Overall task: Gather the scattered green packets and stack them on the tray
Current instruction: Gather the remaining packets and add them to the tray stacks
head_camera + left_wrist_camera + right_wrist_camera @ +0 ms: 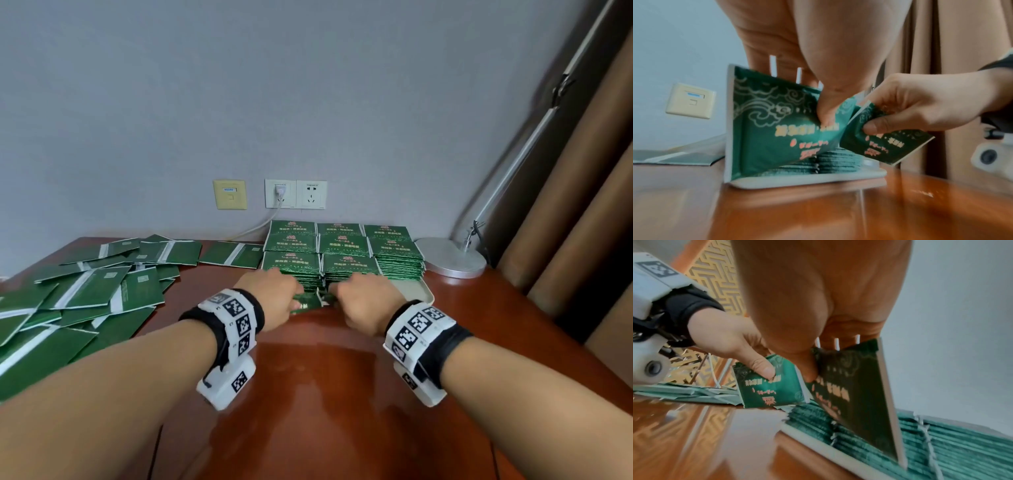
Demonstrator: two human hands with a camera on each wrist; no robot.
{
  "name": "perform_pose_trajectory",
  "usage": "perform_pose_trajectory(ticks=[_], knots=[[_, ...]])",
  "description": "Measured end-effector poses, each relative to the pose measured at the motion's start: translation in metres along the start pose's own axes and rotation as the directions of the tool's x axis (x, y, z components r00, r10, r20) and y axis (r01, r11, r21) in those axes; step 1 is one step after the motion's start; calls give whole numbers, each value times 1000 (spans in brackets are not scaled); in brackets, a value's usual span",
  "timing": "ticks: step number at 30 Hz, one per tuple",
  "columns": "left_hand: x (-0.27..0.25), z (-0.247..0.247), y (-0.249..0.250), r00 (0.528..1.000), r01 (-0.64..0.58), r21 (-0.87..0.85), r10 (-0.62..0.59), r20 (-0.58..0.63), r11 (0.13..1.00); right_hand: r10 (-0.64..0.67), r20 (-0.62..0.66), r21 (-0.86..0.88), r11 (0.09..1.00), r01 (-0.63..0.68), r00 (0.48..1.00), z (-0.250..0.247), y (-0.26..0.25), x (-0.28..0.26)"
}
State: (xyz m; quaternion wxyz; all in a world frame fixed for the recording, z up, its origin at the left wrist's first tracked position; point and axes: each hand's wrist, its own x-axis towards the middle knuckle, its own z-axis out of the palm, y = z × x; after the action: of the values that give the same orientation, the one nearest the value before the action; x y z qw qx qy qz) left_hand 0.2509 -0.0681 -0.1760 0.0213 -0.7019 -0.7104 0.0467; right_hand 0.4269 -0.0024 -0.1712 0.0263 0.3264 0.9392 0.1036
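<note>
Each hand pinches one green packet upright just in front of the white tray (425,292). My left hand (278,296) holds its packet (774,123) between thumb and fingers, its lower corner over the tray rim (797,180). My right hand (363,301) pinches a second packet (857,395) above the near stacks. Stacks of green packets (342,246) fill the tray in rows. In the head view both held packets are mostly hidden behind the hands. Loose packets (85,294) lie scattered at the table's left.
The brown wooden table (325,394) spreads toward me. A lamp base (450,257) stands right of the tray beside brown curtains (582,205). Wall sockets (296,193) with a white cable sit behind the tray.
</note>
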Motion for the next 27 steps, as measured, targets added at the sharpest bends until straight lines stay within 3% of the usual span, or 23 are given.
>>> perform_pose_trajectory(ticks=[4, 9, 15, 21, 27], knots=[[23, -21, -17, 984, 37, -65, -48, -171, 997, 74, -177, 79, 995, -61, 981, -17, 24, 24], [57, -28, -33, 966, 15, -44, -26, -255, 999, 161, -201, 94, 985, -144, 966, -9, 46, 56], [90, -3, -36, 988, 30, 11, -28, -154, 999, 162, -42, 106, 982, -156, 986, 33, 57, 80], [101, 13, -38, 999, 42, 23, -42, -17, 999, 113, -51, 133, 985, -105, 992, 47, 66, 80], [105, 17, -39, 999, 45, 10, -45, -21, 999, 107, -38, 99, 990, -102, 994, 52, 67, 82]])
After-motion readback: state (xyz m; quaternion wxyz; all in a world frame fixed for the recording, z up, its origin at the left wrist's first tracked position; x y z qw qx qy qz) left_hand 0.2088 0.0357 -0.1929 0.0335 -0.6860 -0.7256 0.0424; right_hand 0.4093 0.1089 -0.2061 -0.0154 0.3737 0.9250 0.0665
